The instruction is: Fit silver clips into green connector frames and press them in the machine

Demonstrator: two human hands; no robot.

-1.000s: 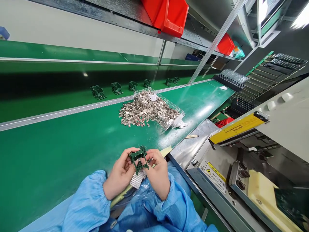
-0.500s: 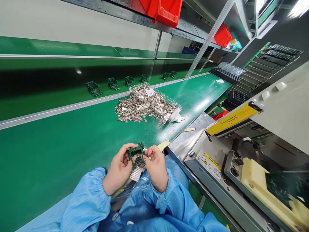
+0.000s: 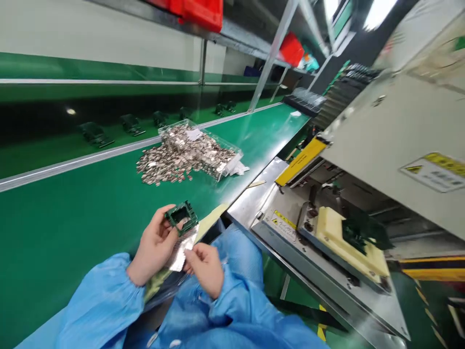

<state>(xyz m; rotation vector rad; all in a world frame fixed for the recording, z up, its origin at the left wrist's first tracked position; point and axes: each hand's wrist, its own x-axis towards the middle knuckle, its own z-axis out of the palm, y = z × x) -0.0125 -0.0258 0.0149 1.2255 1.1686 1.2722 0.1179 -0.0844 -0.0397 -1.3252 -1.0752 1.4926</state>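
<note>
My left hand (image 3: 154, 245) is closed around a small green plastic frame (image 3: 181, 216) with a rectangular opening, tilted above the table's near edge. Just below the frame lies a shiny silvery sheet (image 3: 180, 249), partly covered by my hands. The thumb and fingers of my right hand (image 3: 205, 266) are pinched at the sheet's right edge; whether a small piece sits between them is hidden. Farther off, a heap of small metal pieces (image 3: 163, 162) spills from a clear plastic box (image 3: 230, 165) lying on the green tabletop (image 3: 90, 218).
Several similar green frames (image 3: 95, 134) stand in a row behind the metal rail. At right is a machine with a cream-coloured fixture (image 3: 327, 225) and a yellow bar (image 3: 301, 160). Red bins (image 3: 201, 14) sit on the overhead shelf. Yellowish paper (image 3: 210, 220) lies at the table edge.
My right hand has left the green frame and moved down to the silvery sheet. My left hand still holds the frame, now turned. The view has swung right.
</note>
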